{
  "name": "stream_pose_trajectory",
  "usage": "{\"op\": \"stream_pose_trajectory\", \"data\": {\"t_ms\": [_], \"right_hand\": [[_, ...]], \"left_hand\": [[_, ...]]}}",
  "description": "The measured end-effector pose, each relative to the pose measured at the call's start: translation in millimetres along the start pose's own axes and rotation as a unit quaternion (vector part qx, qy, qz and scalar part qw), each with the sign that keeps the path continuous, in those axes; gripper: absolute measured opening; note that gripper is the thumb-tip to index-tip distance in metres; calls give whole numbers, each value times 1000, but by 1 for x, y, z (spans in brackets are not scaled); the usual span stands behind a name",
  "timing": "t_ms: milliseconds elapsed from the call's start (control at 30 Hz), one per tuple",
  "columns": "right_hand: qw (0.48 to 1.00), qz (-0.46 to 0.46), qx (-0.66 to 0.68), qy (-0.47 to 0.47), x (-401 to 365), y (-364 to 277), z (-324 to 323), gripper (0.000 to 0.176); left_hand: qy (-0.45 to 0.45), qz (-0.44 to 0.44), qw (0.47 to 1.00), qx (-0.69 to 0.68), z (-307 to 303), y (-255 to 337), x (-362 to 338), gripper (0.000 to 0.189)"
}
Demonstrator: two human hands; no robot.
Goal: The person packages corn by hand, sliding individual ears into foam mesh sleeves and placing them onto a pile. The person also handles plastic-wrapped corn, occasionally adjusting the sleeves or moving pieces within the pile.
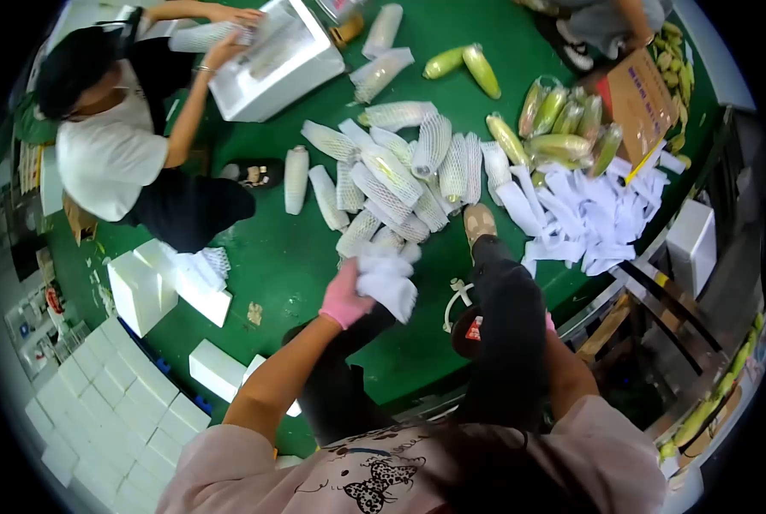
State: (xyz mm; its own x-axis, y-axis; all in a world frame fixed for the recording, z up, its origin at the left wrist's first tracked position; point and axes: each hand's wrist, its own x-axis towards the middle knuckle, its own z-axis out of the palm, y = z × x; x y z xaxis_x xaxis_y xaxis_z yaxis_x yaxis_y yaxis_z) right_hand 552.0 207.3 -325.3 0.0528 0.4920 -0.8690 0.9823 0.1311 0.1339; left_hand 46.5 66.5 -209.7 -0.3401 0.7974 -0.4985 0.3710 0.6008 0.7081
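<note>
My left hand wears a pink glove and is closed on a bunch of white foam net sleeves, slightly blurred, above the green floor. Just beyond it lies a heap of corn cobs in foam net sleeves. My right hand is almost wholly hidden behind my right leg; only a bit of pink glove shows, and its fingers cannot be seen. A loose pile of flat white foam sleeves lies to the right, beside plastic-wrapped corn cobs.
At upper left a co-worker holds a sleeved cob over a white foam box. Another person crouches at top right near a cardboard box. White foam blocks stand at lower left; a metal rack is at right.
</note>
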Motion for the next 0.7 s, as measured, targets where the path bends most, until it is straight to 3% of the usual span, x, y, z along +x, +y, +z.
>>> {"op": "stream_pose_trajectory", "data": {"t_ms": [67, 133, 167, 233, 300, 367, 433, 500, 600, 700], "right_hand": [[999, -33, 23, 18, 41, -45, -8, 43], [996, -65, 50, 39, 81, -80, -13, 46], [993, -79, 69, 52, 102, -93, -9, 48], [987, -108, 92, 71, 125, -112, -16, 52], [981, -120, 121, 87, 138, -106, -12, 56], [975, -125, 156, 101, 139, -89, -9, 60], [964, -114, 208, 117, 131, -59, -7, 63], [949, -91, 270, 137, 117, -21, -4, 67], [909, -52, 372, 182, 90, 42, 9, 73], [857, -26, 455, 239, 72, 96, 24, 79]], "left_hand": [[-108, 11, 994, 17, 56, -27, -20, 61], [-134, 69, 988, 32, 94, -55, -13, 65], [-111, 67, 991, 24, 129, -87, -5, 63], [-177, 39, 983, -4, 146, -91, 18, 69], [-164, 162, 973, 0, 171, -101, 47, 69], [-154, 251, 956, 14, 190, -113, 74, 68], [-150, 263, 952, 37, 197, -123, 104, 67], [-79, 289, 953, 42, 190, -110, 122, 66], [-35, 222, 974, -21, 177, -63, 134, 66], [3, 233, 962, -145, 178, -23, 137, 63]]}}
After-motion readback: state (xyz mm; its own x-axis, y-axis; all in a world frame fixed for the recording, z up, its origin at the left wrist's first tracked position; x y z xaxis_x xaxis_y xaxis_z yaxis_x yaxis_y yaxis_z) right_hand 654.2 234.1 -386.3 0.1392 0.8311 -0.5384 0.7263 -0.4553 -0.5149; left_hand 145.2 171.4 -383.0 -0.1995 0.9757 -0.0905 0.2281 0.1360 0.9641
